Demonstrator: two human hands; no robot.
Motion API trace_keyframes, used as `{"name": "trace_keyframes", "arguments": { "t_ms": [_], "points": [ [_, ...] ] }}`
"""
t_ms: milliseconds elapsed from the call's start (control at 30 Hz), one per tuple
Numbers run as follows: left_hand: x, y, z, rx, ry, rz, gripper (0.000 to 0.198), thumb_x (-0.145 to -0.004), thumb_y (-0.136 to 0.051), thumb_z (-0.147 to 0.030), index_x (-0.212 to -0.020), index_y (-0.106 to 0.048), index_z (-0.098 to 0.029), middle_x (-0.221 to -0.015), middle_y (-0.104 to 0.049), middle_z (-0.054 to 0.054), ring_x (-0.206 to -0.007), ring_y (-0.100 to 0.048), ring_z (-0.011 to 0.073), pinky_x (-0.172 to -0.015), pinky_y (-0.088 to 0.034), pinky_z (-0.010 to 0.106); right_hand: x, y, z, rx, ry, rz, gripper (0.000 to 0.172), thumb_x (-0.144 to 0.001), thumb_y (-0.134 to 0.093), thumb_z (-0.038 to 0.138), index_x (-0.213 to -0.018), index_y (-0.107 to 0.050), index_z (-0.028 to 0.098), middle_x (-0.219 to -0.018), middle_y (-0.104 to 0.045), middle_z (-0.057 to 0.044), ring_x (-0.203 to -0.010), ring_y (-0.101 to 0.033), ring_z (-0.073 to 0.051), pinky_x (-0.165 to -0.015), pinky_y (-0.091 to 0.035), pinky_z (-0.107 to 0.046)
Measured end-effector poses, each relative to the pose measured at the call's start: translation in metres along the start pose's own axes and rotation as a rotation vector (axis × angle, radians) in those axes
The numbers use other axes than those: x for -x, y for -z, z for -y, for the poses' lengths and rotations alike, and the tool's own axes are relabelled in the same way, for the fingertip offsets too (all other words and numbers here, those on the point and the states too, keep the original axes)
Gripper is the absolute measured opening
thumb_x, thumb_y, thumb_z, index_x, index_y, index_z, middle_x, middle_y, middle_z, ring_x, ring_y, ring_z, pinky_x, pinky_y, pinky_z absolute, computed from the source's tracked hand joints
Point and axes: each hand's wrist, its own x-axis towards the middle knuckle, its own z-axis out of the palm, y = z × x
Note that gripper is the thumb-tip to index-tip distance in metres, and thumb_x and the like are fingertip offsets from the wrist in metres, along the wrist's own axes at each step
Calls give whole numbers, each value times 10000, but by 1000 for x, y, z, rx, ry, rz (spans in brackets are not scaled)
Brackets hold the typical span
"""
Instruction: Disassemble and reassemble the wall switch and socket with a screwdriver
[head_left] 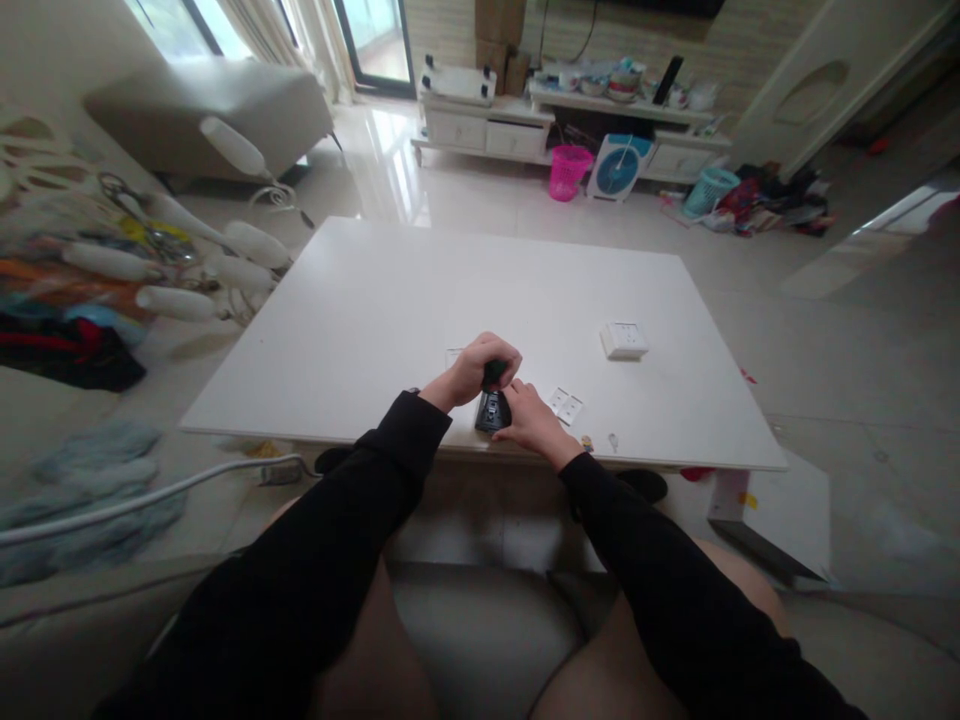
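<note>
My left hand (480,362) is closed in a fist round a dark handle (494,373), which looks like a screwdriver's. It stands over a black rectangular socket base (491,412) with small metallic parts inside; the tool's tip is hidden. My right hand (529,418) grips the base from the right, fingers along its far edge and thumb at its near side. The base lies near the front edge of the white table (375,300). Beside my right hand lie white socket faceplates (564,406). Part of a white piece (453,357) shows behind my left wrist.
A white socket stack (624,341) stands farther right on the table. Near its front edge lie a small brownish piece (586,442) and a small clear item (613,441). A floor lamp (240,245) stands at the left, and a white box (780,510) at the lower right.
</note>
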Motion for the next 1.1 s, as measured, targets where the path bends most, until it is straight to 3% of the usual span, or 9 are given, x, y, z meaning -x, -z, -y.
{"name": "trace_keyframes", "arguments": {
  "t_ms": [233, 633, 1100],
  "points": [
    [0, 4, 4, -47, 5, 21, 411, -834, -493, -324, -452, -541, -181, -420, -436, 17, -434, -390, 109, -489, -290, 287, -1, -1, -2, -30, -9, 21, 694, -642, -989, 348, -1207, -609, 214, -1220, -584, -82, -1179, -538, -299, -1018, -485, -443],
    [-3, 0, -1, 64, 136, -140, 379, -757, -552, -405, -456, -547, -173, -409, -439, 5, -373, -380, 93, -418, -227, 259, -1, 1, 1, -12, 0, 48, 640, -696, -959, 335, -1218, -625, 179, -1219, -599, -94, -1154, -558, -288, -991, -487, -403],
    [-3, -1, -2, 33, 108, -140, 378, -763, -554, -391, -457, -556, -169, -418, -461, 15, -387, -399, 88, -428, -246, 260, 0, 1, 1, -20, -16, 48, 680, -683, -969, 338, -1249, -623, 190, -1238, -595, -96, -1152, -559, -289, -994, -488, -413]
  ]
}}
